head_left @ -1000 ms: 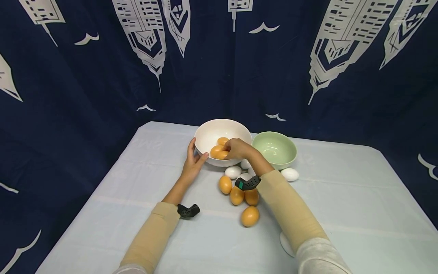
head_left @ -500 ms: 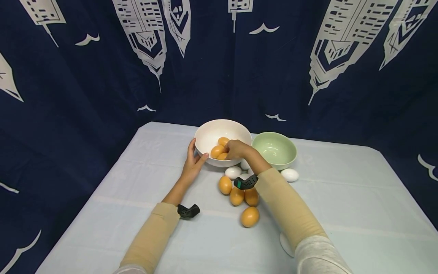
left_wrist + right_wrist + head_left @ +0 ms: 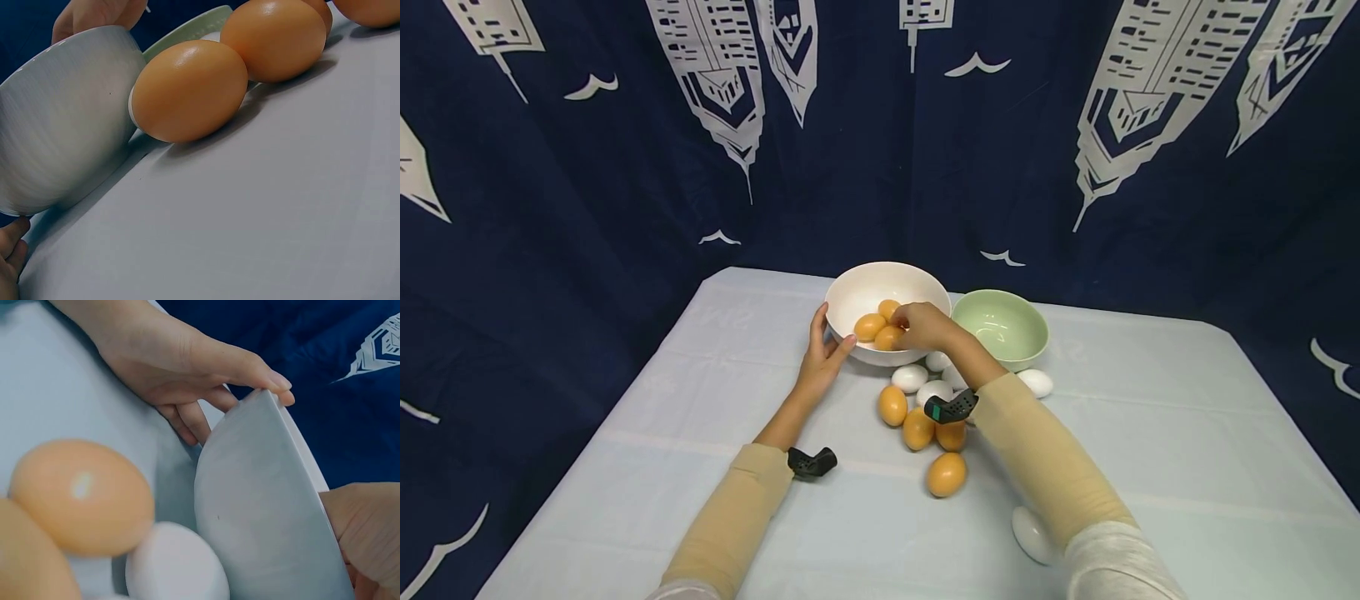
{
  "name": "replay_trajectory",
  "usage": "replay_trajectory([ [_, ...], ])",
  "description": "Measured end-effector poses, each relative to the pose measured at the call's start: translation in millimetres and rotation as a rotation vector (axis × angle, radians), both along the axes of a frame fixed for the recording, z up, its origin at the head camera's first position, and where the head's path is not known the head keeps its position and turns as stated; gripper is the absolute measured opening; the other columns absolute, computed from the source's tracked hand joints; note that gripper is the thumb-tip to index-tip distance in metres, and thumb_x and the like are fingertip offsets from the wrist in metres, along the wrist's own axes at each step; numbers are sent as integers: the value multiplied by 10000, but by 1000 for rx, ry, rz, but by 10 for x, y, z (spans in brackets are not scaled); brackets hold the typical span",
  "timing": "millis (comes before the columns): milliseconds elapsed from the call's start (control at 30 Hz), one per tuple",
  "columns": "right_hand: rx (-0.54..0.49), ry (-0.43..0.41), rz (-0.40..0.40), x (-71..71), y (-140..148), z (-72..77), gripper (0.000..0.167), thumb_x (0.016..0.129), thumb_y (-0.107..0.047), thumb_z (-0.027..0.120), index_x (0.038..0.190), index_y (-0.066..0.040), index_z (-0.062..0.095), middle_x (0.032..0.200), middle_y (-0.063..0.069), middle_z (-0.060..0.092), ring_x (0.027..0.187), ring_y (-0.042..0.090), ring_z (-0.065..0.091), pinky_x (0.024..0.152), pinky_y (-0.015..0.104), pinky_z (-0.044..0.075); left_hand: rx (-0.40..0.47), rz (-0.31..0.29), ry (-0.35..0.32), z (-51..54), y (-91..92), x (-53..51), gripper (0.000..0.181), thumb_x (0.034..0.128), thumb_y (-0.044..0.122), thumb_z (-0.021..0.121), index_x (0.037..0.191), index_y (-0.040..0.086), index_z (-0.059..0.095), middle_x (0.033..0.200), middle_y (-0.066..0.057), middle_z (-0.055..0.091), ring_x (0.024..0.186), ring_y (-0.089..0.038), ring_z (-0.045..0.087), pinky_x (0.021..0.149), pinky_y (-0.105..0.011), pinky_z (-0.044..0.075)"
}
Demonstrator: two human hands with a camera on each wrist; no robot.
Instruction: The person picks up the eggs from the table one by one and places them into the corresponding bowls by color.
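Lying in a white bowl [image 3: 867,287], 3 eggs [image 3: 869,327] look orange.

bowl [image 3: 72,119] close in both wrist views

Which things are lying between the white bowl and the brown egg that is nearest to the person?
In the head view, white eggs lie by the white bowl, then three brown eggs before the nearest brown egg.

The white bowl [image 3: 856,298] looks smooth, green bowl [image 3: 1000,321] and brown eggs [image 3: 946,475] glossy, the tablecloth [image 3: 1165,408] matt cloth
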State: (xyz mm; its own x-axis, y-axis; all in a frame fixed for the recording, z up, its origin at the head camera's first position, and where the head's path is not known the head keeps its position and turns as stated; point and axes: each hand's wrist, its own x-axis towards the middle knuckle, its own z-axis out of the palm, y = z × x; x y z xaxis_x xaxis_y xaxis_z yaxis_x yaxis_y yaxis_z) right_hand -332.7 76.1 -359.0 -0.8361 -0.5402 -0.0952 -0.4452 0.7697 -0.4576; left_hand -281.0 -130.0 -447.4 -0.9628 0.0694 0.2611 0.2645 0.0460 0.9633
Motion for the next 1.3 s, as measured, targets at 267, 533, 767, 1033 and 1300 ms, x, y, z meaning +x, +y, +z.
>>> replay_trajectory([
  [267, -210, -32, -34, 55, 212, 34, 450, 832, -119, 746, 1217, 72, 611, 1192, 216, 637, 1124, 328, 599, 971, 399, 485, -41, 33, -6, -130, 10, -95, 756, 1001, 245, 576, 1565, 230, 73, 1619, -119, 36, 1375, -373, 344, 1083, -400, 378],
  [533, -402, -97, -63, 192, 327, 78, 416, 852, -90, 739, 1205, 90, 609, 1173, 238, 637, 1099, 327, 609, 963, 390, 491, -33, 18, 6, -127, -5, -99, 786, 1001, 239, 572, 1571, 191, 32, 1616, -136, -2, 1391, -399, 299, 1103, -427, 347],
  [767, -560, -181, -59, 336, 417, 99, 404, 859, -59, 723, 1201, 116, 596, 1175, 281, 618, 1062, 302, 624, 927, 340, 515, -31, 22, 25, -128, -4, -85, 765, 1008, 211, 561, 1565, 171, 38, 1611, -157, -10, 1397, -406, 281, 1101, -434, 349],
  [1033, -652, -265, -61, 474, 545, 73, 369, 885, -44, 693, 1207, 105, 591, 1197, 251, 614, 1087, 306, 618, 868, 289, 544, -36, 34, 10, -132, -18, -82, 756, 1007, 233, 565, 1565, 200, 57, 1614, -142, 5, 1414, -374, 261, 1104, -424, 348],
  [1300, -713, -342, -62, 643, 660, 35, 377, 900, -30, 670, 1228, 122, 564, 1211, 296, 599, 1058, 259, 643, 892, 351, 541, -26, -13, -9, 56, -2, 42, 779, 1003, 177, 563, 1559, 84, 25, 1601, -205, -23, 1406, -427, 240, 1102, -440, 344],
])
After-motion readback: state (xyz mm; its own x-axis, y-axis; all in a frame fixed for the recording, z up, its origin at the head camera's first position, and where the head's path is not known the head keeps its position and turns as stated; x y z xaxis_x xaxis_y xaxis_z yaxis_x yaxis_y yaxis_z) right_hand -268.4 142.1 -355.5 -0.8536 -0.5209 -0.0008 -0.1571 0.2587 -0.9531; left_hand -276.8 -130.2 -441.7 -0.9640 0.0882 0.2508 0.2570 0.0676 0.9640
